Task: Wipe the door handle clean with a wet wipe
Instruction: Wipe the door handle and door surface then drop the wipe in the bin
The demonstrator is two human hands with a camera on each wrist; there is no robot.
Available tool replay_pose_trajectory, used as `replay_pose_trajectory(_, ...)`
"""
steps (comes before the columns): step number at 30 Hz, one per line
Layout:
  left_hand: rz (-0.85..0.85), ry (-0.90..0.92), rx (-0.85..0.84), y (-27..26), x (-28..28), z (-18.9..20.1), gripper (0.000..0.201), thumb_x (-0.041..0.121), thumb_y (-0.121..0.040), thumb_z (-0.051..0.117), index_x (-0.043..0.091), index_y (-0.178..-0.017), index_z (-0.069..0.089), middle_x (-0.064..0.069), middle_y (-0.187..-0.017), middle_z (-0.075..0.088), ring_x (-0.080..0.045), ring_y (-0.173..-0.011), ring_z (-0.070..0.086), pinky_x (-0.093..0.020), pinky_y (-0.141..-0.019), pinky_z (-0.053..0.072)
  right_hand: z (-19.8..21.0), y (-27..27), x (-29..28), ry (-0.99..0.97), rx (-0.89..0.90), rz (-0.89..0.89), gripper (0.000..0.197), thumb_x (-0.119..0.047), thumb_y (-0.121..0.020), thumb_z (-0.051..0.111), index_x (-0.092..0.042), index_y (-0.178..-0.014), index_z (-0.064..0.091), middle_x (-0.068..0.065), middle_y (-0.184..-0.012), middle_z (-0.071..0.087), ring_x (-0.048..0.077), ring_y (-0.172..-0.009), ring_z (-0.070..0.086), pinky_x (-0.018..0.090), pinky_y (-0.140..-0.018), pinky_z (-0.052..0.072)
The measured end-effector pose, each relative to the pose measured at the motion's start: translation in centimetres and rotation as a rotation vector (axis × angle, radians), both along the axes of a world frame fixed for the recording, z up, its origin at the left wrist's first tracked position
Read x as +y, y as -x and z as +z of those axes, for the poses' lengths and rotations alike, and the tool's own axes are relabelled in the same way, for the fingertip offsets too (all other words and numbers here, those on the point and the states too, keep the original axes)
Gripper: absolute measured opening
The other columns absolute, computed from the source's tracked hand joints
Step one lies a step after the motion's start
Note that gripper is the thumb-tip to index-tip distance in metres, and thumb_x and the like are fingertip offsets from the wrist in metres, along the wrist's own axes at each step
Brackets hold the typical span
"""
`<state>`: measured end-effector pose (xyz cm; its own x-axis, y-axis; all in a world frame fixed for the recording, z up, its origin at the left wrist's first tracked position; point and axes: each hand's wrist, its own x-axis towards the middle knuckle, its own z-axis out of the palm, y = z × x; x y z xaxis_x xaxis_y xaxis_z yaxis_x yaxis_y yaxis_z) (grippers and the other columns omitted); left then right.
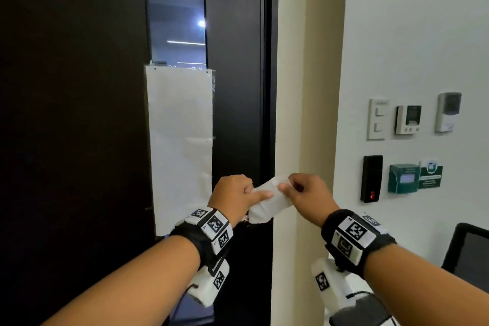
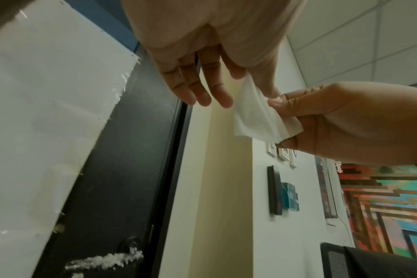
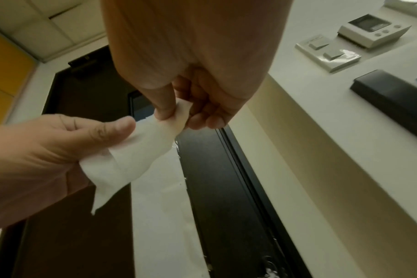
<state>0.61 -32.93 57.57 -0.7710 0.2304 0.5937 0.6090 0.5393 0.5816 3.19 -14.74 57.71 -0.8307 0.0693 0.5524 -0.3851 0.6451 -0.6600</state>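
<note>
Both hands hold a white wet wipe (image 1: 270,201) stretched between them in front of the dark door (image 1: 79,114). My left hand (image 1: 254,192) pinches its left end under the thumb, with the other fingers (image 2: 202,94) loosely extended. My right hand (image 1: 288,188) pinches the right end between thumb and fingertips (image 3: 176,116). The wipe (image 2: 257,116) is partly unfolded and creased, and a loose corner of the wipe (image 3: 136,159) hangs down. The door handle (image 2: 107,260) is a lever low on the door, coated with white crumbly residue. In the head view my left wrist hides it.
A white paper sheet (image 1: 180,145) is taped over the door's glass panel. Right of the door frame (image 1: 270,87), the wall carries light switches (image 1: 377,119), a thermostat (image 1: 408,119), a black card reader (image 1: 371,178) and a green box (image 1: 403,178). A black chair (image 1: 468,257) stands at lower right.
</note>
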Motion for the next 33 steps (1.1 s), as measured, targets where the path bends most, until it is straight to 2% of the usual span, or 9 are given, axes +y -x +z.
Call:
replay_pose_trajectory(4,0.035,-0.089,-0.037,-0.4,-3.0,2.5,0.046,0.035,-0.069,0.08,0.017,-0.056,0.039,-0.016,-0.064,0.054,-0.028,-0.061,0.052,-0.042,-0.064,0.05,2.8,0.2,-2.3,0.061,0.021,0.076,0.03,-0.018,-0.09,0.061,-0.023,-0.06,0.058,-0.002,-0.057,0.055,0.009,-0.051,0.049,0.017,-0.052,0.038)
replay_pose_trajectory(7,0.058,-0.134,-0.038,0.1,-4.3,3.4,0.028,0.025,-0.075,0.078,0.015,-0.07,0.051,-0.003,-0.069,0.056,-0.014,-0.061,0.05,-0.026,-0.062,0.046,3.8,0.9,-3.4,0.13,0.012,0.147,0.017,-0.014,-0.09,0.059,-0.019,-0.075,0.066,0.004,-0.069,0.065,0.013,-0.059,0.057,0.021,-0.055,0.045)
replay_pose_trajectory(9,0.055,-0.149,-0.049,0.6,-4.9,3.7,0.015,0.022,-0.08,0.074,0.02,-0.085,0.06,0.001,-0.082,0.063,-0.011,-0.069,0.056,-0.019,-0.064,0.047,4.1,1.6,-4.0,0.168,-0.018,0.17,0.015,-0.013,-0.089,0.06,-0.015,-0.076,0.066,0.003,-0.069,0.064,0.014,-0.059,0.058,0.021,-0.054,0.045)
replay_pose_trajectory(12,0.07,-0.152,-0.037,1.8,-5.2,3.5,0.014,0.021,-0.087,0.067,0.025,-0.1,0.065,0.003,-0.094,0.063,-0.005,-0.078,0.055,-0.012,-0.068,0.043,4.1,2.8,-4.7,0.25,-0.072,0.198,0.014,-0.012,-0.087,0.06,-0.005,-0.076,0.065,0.008,-0.07,0.062,0.019,-0.064,0.058,0.027,-0.059,0.048)
replay_pose_trajectory(17,0.045,-0.145,-0.05,4.4,-4.3,2.4,0.019,0.018,-0.09,0.061,0.022,-0.108,0.066,0.006,-0.103,0.063,-0.008,-0.092,0.056,-0.013,-0.077,0.041,2.6,5.5,-5.4,0.62,-0.285,0.4,0.014,-0.003,-0.085,0.057,-0.013,-0.074,0.058,0.011,-0.083,0.059,0.028,-0.079,0.061,0.036,-0.065,0.053)
replay_pose_trajectory(19,0.041,-0.117,-0.051,6.1,-3.7,2.0,0.02,0.017,-0.089,0.063,0.023,-0.107,0.066,0.004,-0.104,0.065,-0.009,-0.091,0.057,-0.012,-0.075,0.042,1.8,7.1,-5.4,0.759,-0.369,0.528,0.013,0.002,-0.083,0.061,-0.01,-0.087,0.061,0.014,-0.092,0.062,0.03,-0.086,0.063,0.038,-0.068,0.055)
replay_pose_trajectory(22,0.051,-0.083,-0.054,9.1,-2.9,1.8,0.019,0.016,-0.087,0.063,0.023,-0.105,0.066,0.005,-0.099,0.063,-0.011,-0.091,0.058,-0.009,-0.07,0.042,1.1,10.0,-5.0,0.752,-0.436,0.598,0.033,0.007,-0.08,0.064,-0.004,-0.11,0.063,0.02,-0.105,0.069,0.032,-0.092,0.069,0.039,-0.074,0.057)
replay_pose_trajectory(28,0.123,-0.062,-0.088,16.4,-1.3,0.8,0.019,0.013,-0.089,0.061,0.024,-0.104,0.066,0.003,-0.1,0.064,-0.013,-0.092,0.06,-0.021,-0.079,0.047,-0.4,17.4,-2.2,0.763,-0.485,0.572,0.028,0.002,-0.081,0.068,0.003,-0.108,0.066,0.021,-0.106,0.071,0.027,-0.09,0.071,0.031,-0.067,0.06)
replay_pose_trajectory(33,0.168,-0.005,-0.124,21.8,0.2,-1.2,0.018,0.015,-0.092,0.058,0.024,-0.106,0.065,0.002,-0.106,0.064,-0.013,-0.095,0.059,-0.017,-0.08,0.041,-2.5,23.7,0.1,0.755,-0.502,0.452,0.022,-0.004,-0.081,0.07,0.004,-0.102,0.066,0.023,-0.103,0.071,0.032,-0.092,0.071,0.041,-0.081,0.059)
